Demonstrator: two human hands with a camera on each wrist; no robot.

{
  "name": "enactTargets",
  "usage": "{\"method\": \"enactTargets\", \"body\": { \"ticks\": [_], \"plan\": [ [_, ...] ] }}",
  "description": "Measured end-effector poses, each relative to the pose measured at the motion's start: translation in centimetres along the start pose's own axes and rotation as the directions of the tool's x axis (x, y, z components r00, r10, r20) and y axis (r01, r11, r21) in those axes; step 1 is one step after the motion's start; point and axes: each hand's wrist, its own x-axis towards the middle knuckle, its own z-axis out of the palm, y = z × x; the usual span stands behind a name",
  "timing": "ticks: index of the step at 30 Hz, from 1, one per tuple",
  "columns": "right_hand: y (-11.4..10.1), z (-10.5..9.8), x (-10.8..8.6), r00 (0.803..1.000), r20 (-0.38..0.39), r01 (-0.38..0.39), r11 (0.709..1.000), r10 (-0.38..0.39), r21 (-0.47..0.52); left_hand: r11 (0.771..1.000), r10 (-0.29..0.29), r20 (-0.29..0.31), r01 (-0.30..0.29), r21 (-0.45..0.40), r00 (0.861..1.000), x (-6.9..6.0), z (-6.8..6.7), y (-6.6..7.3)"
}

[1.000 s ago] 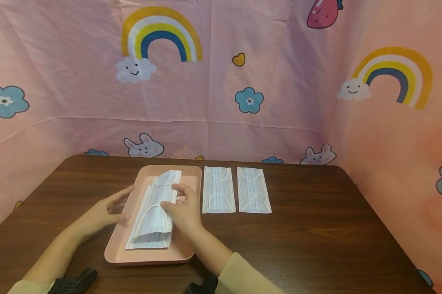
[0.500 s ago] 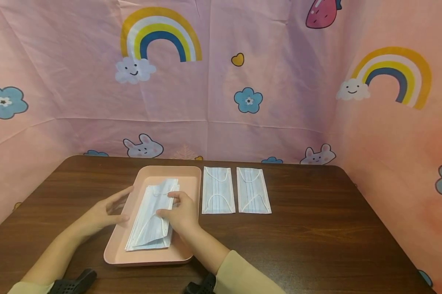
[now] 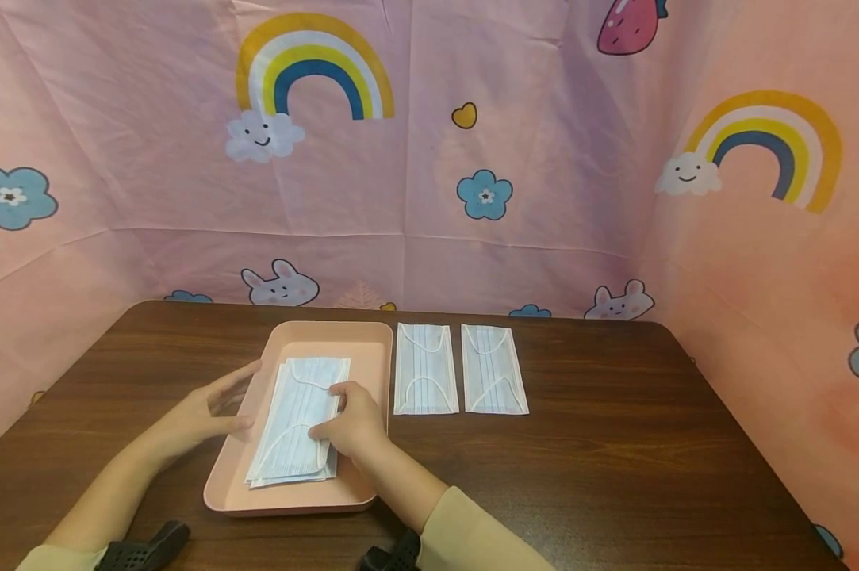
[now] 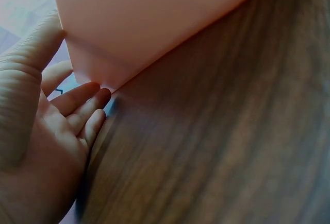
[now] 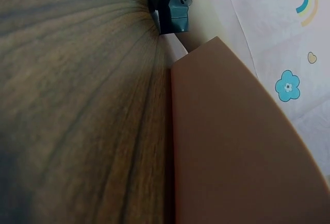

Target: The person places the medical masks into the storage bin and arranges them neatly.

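Observation:
A stack of white and pale-blue disposable face masks (image 3: 297, 412) lies slightly fanned in the pink tray (image 3: 297, 498). My right hand (image 3: 358, 420) holds the right edge of the top mask, its thumb on the mask's face and its index finger at the edge. Its other fingers are hidden in the head view, and the right wrist view shows no part of this hand. At the tray's left side, my left hand (image 3: 197, 412) grips the wall. In the left wrist view, its thumb (image 4: 44, 41) reaches over the rim and the other fingers lie against the outer wall.
Two more face masks, a nearer one (image 3: 426, 369) and another (image 3: 494, 369), lie flat side by side right of the tray. All rest on a dark wooden table (image 3: 600, 460). A pink printed cloth (image 3: 543, 198) hangs behind and at both sides.
The top mask was raised and bent; it has come down and now lies flat on the stack. My right hand has lowered towards me with it. My left hand has stayed put.

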Motion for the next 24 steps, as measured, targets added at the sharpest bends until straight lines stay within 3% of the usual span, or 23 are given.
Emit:
{"method": "enactTargets", "body": {
  "ticks": [5, 12, 19, 24],
  "plan": [
    [-0.1, 0.0, 0.0, 1.000, 0.017, 0.000, 0.990, 0.002, -0.143, 1.000, -0.017, -0.004, 0.017, 0.014, 1.000, 0.0, 0.1, 0.4],
    [-0.2, 0.3, -0.3, 1.000, 0.028, 0.012, 0.945, -0.003, -0.327, 0.999, -0.043, -0.005, 0.043, 0.029, 0.999, -0.1, 0.2, 0.5],
    [-0.3, 0.0, -0.7, 0.998, 0.016, 0.067, 0.936, -0.066, -0.345, 1.000, -0.007, -0.003, 0.007, 0.016, 1.000, 0.0, 0.1, -0.2],
    [-0.4, -0.5, -1.0, 0.992, -0.002, 0.120, 0.948, -0.126, -0.294, 1.000, -0.021, 0.001, 0.021, 0.005, 1.000, 0.1, 0.2, -0.4]
  ]
}}
